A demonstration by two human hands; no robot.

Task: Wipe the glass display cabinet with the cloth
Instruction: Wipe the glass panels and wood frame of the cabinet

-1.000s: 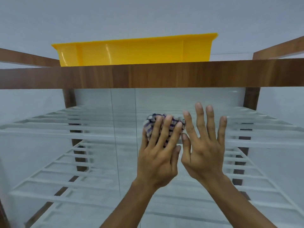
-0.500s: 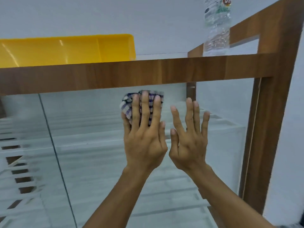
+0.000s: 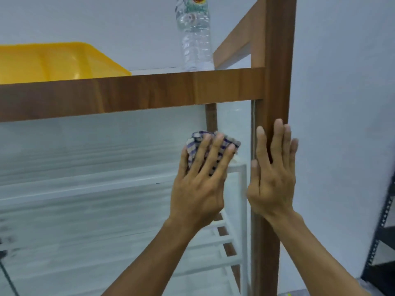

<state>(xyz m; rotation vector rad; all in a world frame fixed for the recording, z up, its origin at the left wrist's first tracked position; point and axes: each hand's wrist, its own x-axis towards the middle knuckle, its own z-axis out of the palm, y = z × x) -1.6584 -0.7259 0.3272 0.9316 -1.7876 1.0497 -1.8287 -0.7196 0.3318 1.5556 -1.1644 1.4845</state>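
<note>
Where blurred, cloth (image 3: pixel 210 146) under left hand (image 3: pixel 199 184)

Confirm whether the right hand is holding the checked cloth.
No: the checked cloth is pressed to the glass under the left hand, while the empty right hand rests flat against the wooden corner post.

Soft, even, cool light fills the scene; no hard shadows fall anywhere. Left of the grip on the cloth (image 3: pixel 210 149), the glass pane (image 3: pixel 89 167) smears into horizontal motion streaks, hiding the shelves behind it. Both hands stay fairly sharp. Above the grip, the wooden rail (image 3: pixel 132 92) carries a pale sheen. Straight frame edges bow toward the corners.
</note>
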